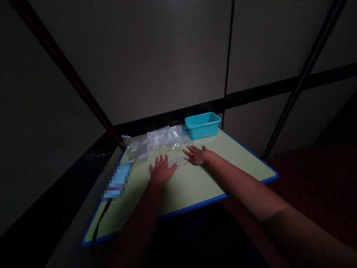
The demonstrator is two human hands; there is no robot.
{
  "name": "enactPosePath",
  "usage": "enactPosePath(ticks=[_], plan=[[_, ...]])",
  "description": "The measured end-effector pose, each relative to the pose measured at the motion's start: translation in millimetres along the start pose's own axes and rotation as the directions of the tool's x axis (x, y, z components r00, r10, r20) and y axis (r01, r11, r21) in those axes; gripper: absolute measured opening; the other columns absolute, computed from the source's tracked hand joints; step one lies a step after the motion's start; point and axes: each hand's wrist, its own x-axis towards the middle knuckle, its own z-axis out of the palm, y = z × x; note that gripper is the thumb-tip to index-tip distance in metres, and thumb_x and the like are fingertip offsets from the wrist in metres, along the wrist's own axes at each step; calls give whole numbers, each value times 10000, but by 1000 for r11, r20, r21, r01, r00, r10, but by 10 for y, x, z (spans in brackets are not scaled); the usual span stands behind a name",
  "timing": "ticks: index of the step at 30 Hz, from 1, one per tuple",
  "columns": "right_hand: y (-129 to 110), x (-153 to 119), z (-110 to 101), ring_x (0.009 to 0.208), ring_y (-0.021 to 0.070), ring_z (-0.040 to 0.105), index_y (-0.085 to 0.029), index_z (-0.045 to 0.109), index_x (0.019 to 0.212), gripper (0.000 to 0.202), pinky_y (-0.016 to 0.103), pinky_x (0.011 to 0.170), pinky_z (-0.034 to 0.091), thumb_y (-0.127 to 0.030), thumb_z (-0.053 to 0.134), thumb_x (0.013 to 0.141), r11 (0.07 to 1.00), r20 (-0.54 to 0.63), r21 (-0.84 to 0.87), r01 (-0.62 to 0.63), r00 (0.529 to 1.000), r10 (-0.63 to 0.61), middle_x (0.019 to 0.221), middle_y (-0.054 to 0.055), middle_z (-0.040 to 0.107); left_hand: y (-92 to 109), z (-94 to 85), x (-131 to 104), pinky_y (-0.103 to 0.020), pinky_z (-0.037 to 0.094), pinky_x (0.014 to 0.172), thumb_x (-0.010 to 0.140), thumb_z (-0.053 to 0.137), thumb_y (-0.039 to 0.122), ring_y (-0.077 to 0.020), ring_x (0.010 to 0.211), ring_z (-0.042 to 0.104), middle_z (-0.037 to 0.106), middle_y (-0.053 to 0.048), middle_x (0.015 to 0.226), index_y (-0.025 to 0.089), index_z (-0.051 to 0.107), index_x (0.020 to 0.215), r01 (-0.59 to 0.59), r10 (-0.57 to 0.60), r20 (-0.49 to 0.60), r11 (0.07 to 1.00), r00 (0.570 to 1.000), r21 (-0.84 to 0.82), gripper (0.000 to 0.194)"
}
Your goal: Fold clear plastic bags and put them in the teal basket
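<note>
Well, left hand (162,173) lies near blurred card (118,180).

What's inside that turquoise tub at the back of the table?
In the turquoise tub, only the upper inner walls show; the near side hides the bottom, so I can't tell what's there.

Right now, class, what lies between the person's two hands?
Between the left hand and the right hand lies thin, clear plastic on the pale green board, as the head view shows.
</note>
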Motion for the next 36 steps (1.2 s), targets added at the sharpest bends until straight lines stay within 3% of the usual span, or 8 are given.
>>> enactPosePath(ticks=[4,8,10,14,17,28,32,36], plan=[[83,-59,-68,1385,230,-58,-246,13,1461,654,620,1033,13,-549,177,905,998,-55,46,-48,997,51,1513,50,-96,28,-43,-53,-620,107,1055,853,180,630,-282,1394,74,122,-112,1513,160,179,1450,-17,18,-68,1000,998,15,760],[-70,-109,-27,1389,208,-36,-214,23,1465,657,586,1055,19,-538,150,908,985,-115,76,154,983,-145,1516,57,-56,119,-132,-163,-611,43,1069,917,169,463,-234,1402,38,157,-93,1509,126,206,1440,-45,64,-344,997,937,64,624],[-182,-101,53,1390,211,-27,-208,32,1465,650,593,1050,-15,-514,179,911,972,-184,25,232,957,-223,1517,52,-27,158,-149,-202,-583,52,1085,924,176,409,-214,1403,43,153,-68,1512,134,209,1441,-60,81,-395,996,915,65,586],[-342,-37,209,1390,207,50,-216,43,1467,612,562,1062,-50,-469,161,923,940,-270,-21,341,903,-333,1519,51,63,166,-84,-215,-579,125,1081,919,183,347,-213,1397,101,152,-44,1512,168,226,1438,-85,87,-212,996,973,23,551],[-372,0,250,1389,203,67,-220,78,1466,605,569,1067,-8,-485,116,923,937,-233,-24,349,909,-345,1518,42,90,143,-16,-203,-574,159,1075,917,170,358,-213,1392,133,165,-50,1508,169,249,1429,-69,68,-76,998,995,0,551],[116,-56,-43,1385,247,-59,-269,1,1458,678,641,1021,53,-532,275,897,991,25,-27,131,991,-130,1522,31,-46,134,6,-177,-548,172,1078,864,193,587,-232,1398,87,88,-61,1516,168,163,1453,-34,33,-21,999,999,-40,723],[76,-44,-33,1383,221,-81,-229,69,1466,598,604,1043,33,-471,160,926,996,-137,54,75,988,-67,1522,37,-37,132,9,-173,-547,169,1078,850,197,621,-247,1397,84,81,-70,1516,171,164,1454,-37,36,-25,998,999,-46,754],[-176,-4,108,1389,184,-39,-220,58,1466,592,577,1056,-27,-451,143,928,960,-325,18,280,909,-259,1523,23,23,145,-7,-178,-556,151,1078,856,208,597,-248,1398,70,65,-74,1515,162,152,1455,-26,25,-7,999,1000,-36,743]])
